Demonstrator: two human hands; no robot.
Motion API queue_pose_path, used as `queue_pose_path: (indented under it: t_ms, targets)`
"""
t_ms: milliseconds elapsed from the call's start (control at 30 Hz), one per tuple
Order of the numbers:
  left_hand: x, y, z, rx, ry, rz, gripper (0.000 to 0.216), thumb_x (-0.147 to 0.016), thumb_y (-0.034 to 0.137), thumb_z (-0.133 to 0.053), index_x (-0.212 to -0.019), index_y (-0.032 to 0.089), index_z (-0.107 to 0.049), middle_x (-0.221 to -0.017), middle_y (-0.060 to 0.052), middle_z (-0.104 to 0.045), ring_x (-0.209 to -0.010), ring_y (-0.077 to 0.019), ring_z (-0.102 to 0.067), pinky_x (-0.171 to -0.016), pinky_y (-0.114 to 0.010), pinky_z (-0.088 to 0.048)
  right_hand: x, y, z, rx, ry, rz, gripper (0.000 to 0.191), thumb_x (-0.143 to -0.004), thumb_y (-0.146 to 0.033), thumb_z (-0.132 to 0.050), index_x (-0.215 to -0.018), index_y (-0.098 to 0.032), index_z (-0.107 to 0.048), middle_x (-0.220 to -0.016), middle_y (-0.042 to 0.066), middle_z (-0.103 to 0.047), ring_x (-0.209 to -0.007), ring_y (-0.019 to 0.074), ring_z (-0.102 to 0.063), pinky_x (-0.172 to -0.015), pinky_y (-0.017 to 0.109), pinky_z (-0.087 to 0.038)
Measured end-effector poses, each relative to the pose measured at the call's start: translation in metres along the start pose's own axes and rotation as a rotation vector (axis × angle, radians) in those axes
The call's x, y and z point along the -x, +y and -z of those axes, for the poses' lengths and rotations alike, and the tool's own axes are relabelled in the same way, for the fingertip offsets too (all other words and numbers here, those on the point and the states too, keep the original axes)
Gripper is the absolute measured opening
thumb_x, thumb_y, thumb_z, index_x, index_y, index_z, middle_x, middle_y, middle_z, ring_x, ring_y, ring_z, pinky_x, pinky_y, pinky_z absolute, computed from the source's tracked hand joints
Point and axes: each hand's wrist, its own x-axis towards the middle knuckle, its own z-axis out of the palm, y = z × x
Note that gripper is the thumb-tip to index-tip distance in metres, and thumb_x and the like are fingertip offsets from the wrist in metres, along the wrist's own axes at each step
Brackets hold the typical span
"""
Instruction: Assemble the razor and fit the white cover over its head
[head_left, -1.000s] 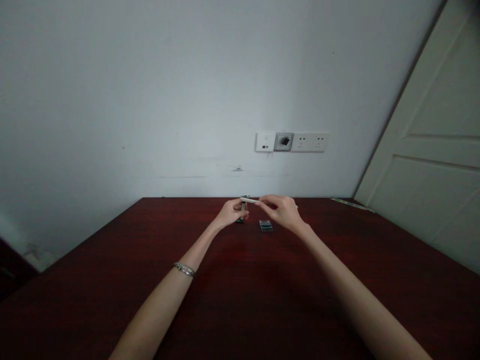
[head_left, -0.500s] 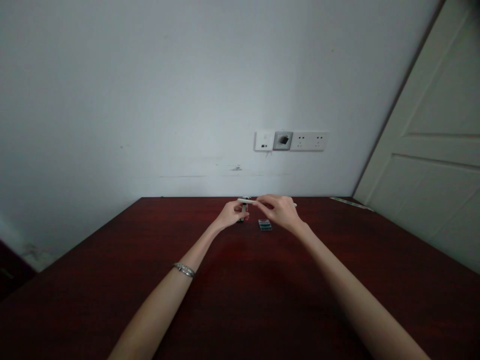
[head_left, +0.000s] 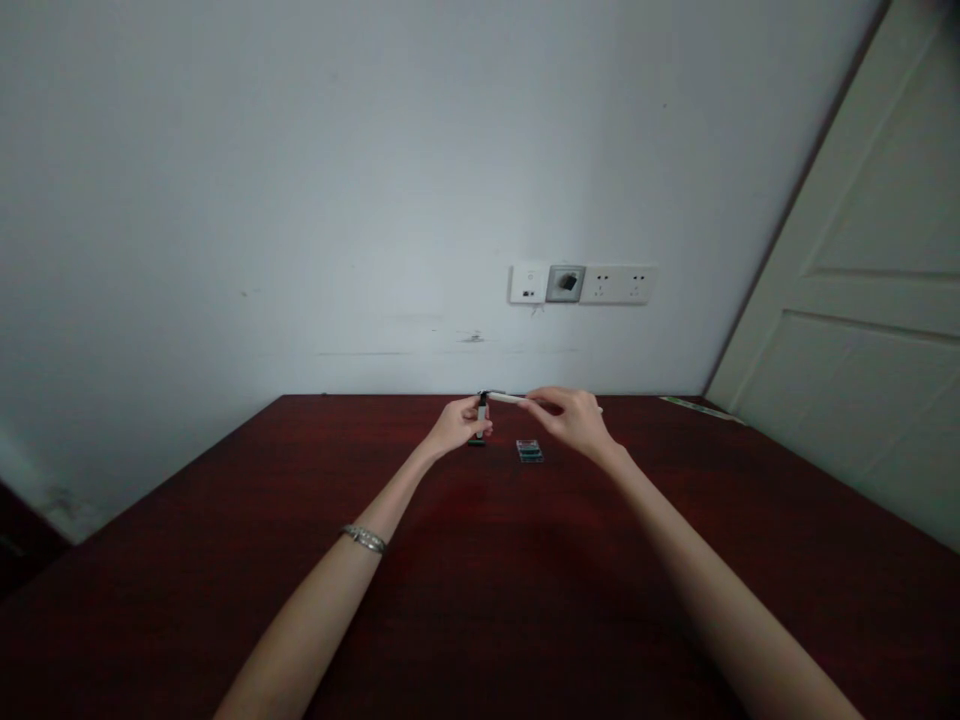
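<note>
Both my arms reach far out over a dark red wooden table (head_left: 480,580). My left hand (head_left: 457,426) is closed round a small dark upright object (head_left: 480,418) that I cannot name. My right hand (head_left: 576,420) pinches a thin white stick-like thing (head_left: 507,398), whose left tip meets the top of the dark object. A small clear box with dark contents (head_left: 529,451) lies flat on the table just below and between my hands. A silver bracelet (head_left: 363,539) sits on my left wrist.
A white wall rises behind the table with a row of sockets and a switch plate (head_left: 582,284). A white panelled door (head_left: 862,300) stands at the right. A pale flat strip (head_left: 697,405) lies at the table's far right corner.
The white stick's tip has shifted a little to the right and now meets the top of the dark object, which stands more upright in my left hand. Both arms stay in place.
</note>
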Motion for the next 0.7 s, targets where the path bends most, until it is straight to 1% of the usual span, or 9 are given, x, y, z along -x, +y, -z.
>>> queue_pose_path:
  t_ms: [67,133,333,400,600,700]
  targets:
    - [-0.001,0.0,-0.003,-0.016,0.002,0.019,0.016,-0.066,0.018,-0.063,-0.077,0.012,-0.053,-0.064,-0.001,-0.061,-0.061,-0.0133,-0.06,-0.06,-0.025,-0.046,-0.002,-0.009,-0.001,-0.01,-0.019,0.027,0.029,-0.086,-0.042,-0.048,-0.083,-0.023,-0.069,-0.082,0.001,-0.071,-0.07,0.0152,-0.064,-0.063,0.023,-0.041]
    - [-0.001,0.001,-0.005,-0.011,0.003,0.028,0.017,-0.066,0.018,-0.064,-0.078,0.012,-0.054,-0.065,-0.001,-0.061,-0.062,-0.0138,-0.061,-0.061,-0.026,-0.046,-0.002,-0.011,-0.002,-0.009,-0.019,0.03,0.029,-0.085,-0.043,-0.048,-0.082,-0.024,-0.069,-0.083,0.001,-0.071,-0.071,0.0152,-0.064,-0.063,0.023,-0.041]
    - [0.001,0.003,-0.003,0.032,-0.021,0.028,0.016,-0.067,0.019,-0.062,-0.077,0.013,-0.051,-0.064,0.0,-0.06,-0.061,-0.0132,-0.061,-0.062,-0.025,-0.046,0.002,0.007,0.0,-0.009,-0.004,-0.054,0.027,-0.084,-0.044,-0.051,-0.08,-0.024,-0.069,-0.079,0.0,-0.071,-0.068,0.0151,-0.064,-0.058,0.022,-0.04]
    - [0.002,0.001,-0.002,0.029,-0.018,0.028,0.016,-0.067,0.019,-0.062,-0.077,0.013,-0.051,-0.064,0.0,-0.06,-0.061,-0.013,-0.061,-0.061,-0.025,-0.046,0.002,0.007,0.0,-0.015,-0.012,-0.056,0.027,-0.084,-0.043,-0.051,-0.08,-0.024,-0.069,-0.078,0.0,-0.071,-0.068,0.0151,-0.064,-0.058,0.022,-0.04]
    - [0.0,-0.002,-0.006,-0.046,-0.003,0.026,0.015,-0.068,0.02,-0.062,-0.078,0.013,-0.053,-0.066,0.0,-0.061,-0.063,-0.013,-0.06,-0.06,-0.024,-0.046,-0.001,-0.011,-0.003,-0.016,-0.004,-0.001,0.03,-0.085,-0.044,-0.048,-0.082,-0.023,-0.069,-0.081,0.002,-0.072,-0.068,0.0155,-0.064,-0.061,0.023,-0.041]
    - [0.0,-0.002,-0.007,-0.047,-0.013,0.018,0.017,-0.068,0.021,-0.062,-0.079,0.013,-0.053,-0.068,-0.001,-0.062,-0.064,-0.0132,-0.061,-0.061,-0.024,-0.046,-0.002,-0.013,-0.002,-0.014,-0.008,-0.001,0.031,-0.085,-0.044,-0.047,-0.083,-0.023,-0.07,-0.082,0.003,-0.072,-0.069,0.016,-0.064,-0.061,0.023,-0.041]
